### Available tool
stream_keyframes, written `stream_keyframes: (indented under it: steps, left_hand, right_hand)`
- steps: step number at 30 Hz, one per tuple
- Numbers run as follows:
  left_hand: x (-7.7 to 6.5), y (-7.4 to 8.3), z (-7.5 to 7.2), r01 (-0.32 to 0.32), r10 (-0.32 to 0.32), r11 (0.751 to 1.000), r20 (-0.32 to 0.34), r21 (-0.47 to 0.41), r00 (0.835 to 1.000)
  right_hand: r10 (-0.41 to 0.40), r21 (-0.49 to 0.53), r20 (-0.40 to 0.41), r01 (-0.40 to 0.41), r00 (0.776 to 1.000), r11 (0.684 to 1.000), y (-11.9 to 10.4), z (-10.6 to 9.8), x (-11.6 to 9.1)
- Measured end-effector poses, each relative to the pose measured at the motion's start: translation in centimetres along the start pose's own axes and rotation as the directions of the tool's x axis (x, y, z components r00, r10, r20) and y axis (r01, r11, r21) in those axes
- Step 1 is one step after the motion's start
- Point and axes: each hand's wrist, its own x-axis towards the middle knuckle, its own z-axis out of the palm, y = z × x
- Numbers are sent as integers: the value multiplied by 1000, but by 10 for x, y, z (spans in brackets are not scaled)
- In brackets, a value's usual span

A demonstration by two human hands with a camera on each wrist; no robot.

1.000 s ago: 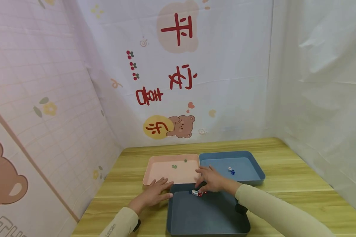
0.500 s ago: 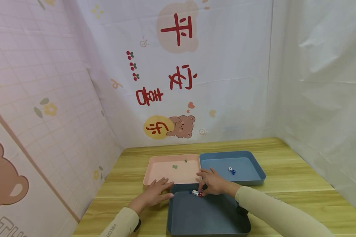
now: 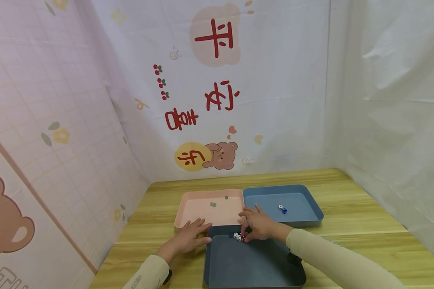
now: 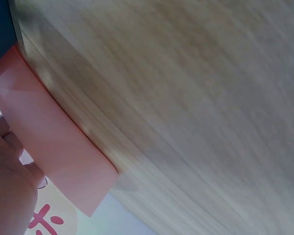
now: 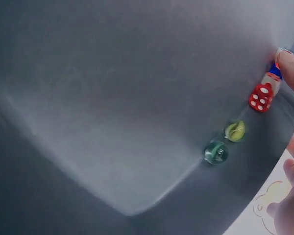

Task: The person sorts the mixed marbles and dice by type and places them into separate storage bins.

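My right hand (image 3: 260, 225) reaches over the far side of the dark grey tray (image 3: 253, 267), thumb and index finger pinching a red die (image 3: 243, 238). White dice (image 3: 236, 235) lie just left of those fingertips. In the right wrist view my thumb (image 5: 293, 73) presses down beside a row of dice, with another red die (image 5: 260, 99) at its near end. A yellow-streaked marble (image 5: 235, 131) and a green marble (image 5: 216, 152) sit along the same tray wall. My left hand (image 3: 189, 237) is spread flat, fingers by the pink tray (image 3: 188, 216) and thumb at the grey tray's left rim.
Behind the grey tray, the pink tray holds several green marbles (image 3: 213, 204). Beside it, a blue tray (image 3: 296, 196) contains a white die (image 3: 280, 207) and a blue die (image 3: 284, 211). Printed cloth (image 3: 275, 100) hangs along the wooden table's (image 3: 354, 224) back edge.
My right fingers have closed in around the red die at the far wall and shifted slightly. The left hand stays where it was; the head view has tilted slightly.
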Motion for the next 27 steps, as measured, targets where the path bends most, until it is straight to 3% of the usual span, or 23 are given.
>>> stream_keyframes:
  steps: [6,12,15,21,27]
  left_hand:
    - [-1,-1,1,-4,4,1000,-2,-8,1000]
    - [-1,-3,1,-11,11,1000,-6,-22,1000]
    - [-1,-5,1,-9,8,1000,-6,-21,1000]
    - [-2,-5,1,-10,10,1000,1,-27,1000]
    - [-2,-4,-1,-9,9,999,1,-37,1000]
  right_hand:
    - [37,71,-88,-31,995,997,3,-18,4]
    - [161,142,-156,-140,974,980,22,-41,1]
    - [245,161,-201,-214,948,963,38,-45,-5]
    - [400,170,-279,-365,873,915,77,-46,-29]
    - [477,147,-303,-454,825,879,103,-46,-58]
